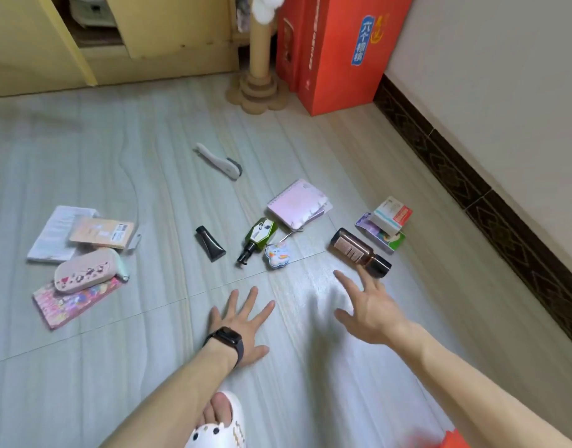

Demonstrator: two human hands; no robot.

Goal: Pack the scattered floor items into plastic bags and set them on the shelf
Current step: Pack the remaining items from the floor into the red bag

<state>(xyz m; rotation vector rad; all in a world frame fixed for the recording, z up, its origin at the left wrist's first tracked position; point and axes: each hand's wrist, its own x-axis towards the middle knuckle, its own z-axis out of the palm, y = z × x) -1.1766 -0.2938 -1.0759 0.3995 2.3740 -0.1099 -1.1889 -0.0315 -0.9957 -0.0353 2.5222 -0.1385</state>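
Nearby, brown bottle beside right hand, 2 boxes behind

Scattered on the floor lie a white brush, a pink spiral notebook, a black tube, a green pump bottle, a brown bottle on its side, two stacked boxes and, well apart at left, a pink pencil case overlapping a pink booklet.

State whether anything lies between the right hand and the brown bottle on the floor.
Nothing visible does. The right hand is spread open by the brown bottle, its fingers at the dark cap end; contact cannot be told. The small boxes lie beyond it.
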